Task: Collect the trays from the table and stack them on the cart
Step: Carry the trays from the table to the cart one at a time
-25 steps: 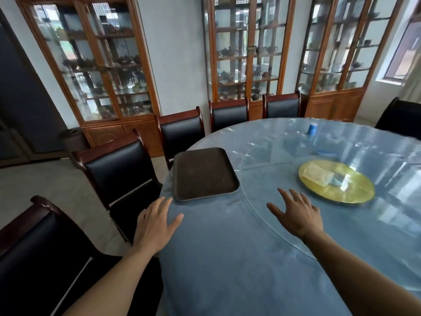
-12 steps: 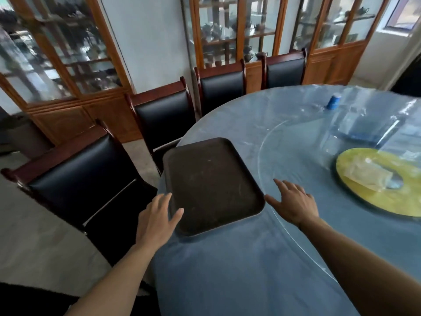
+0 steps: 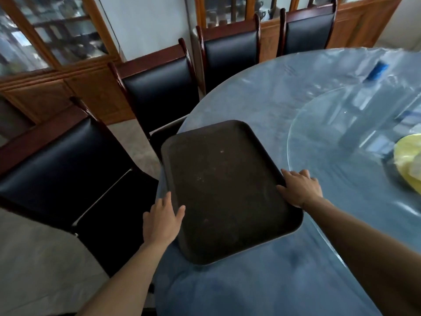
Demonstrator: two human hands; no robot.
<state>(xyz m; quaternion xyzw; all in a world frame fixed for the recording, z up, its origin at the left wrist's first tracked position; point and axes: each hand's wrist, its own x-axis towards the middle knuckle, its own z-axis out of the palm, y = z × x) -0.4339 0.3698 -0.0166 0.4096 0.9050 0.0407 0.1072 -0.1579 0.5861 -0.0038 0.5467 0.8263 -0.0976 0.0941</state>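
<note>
Two hands, left hand [image 3: 161,218], right hand [image 3: 300,188], gripping tray [image 3: 225,188]

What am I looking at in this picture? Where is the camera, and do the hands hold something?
No machine here: a person wears a camera on the head, looking down at their own bare hands. A dark brown tray lies at the edge of a round table with a blue cover. The left hand and right hand touch the tray's opposite sides; whether it is lifted I cannot tell. Farther right are a yellow plate and a blue cap. Black chairs stand around.
</note>
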